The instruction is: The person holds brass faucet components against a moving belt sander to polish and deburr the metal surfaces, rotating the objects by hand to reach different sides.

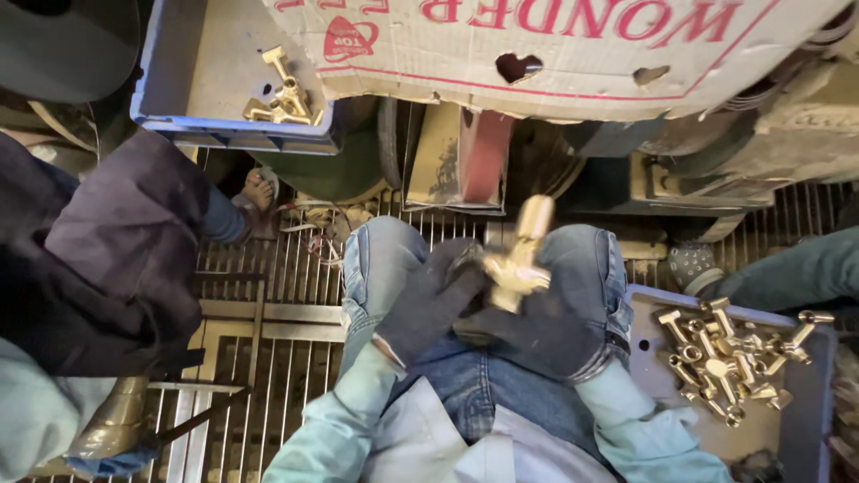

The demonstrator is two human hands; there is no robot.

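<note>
Here, both gloved hands meet over the lap: the left hand (429, 300) and the right hand (537, 326) curl their fingers shut around a brass valve fitting (522, 259), its stem tilted up and away, probably to steady it against the knees. More brass fittings (729, 358) lie in the blue tray (810, 420) just beside the right thigh, within easy reach.

The brass fitting (519, 259) gleams polished and yellow between dark matt knit gloves on the left hand (429, 300) and right hand (546, 326). Faded blue denim covers the knees (380, 255). The blue tray (658, 353), probably plastic, holds similar shiny brass parts (729, 358).
</note>
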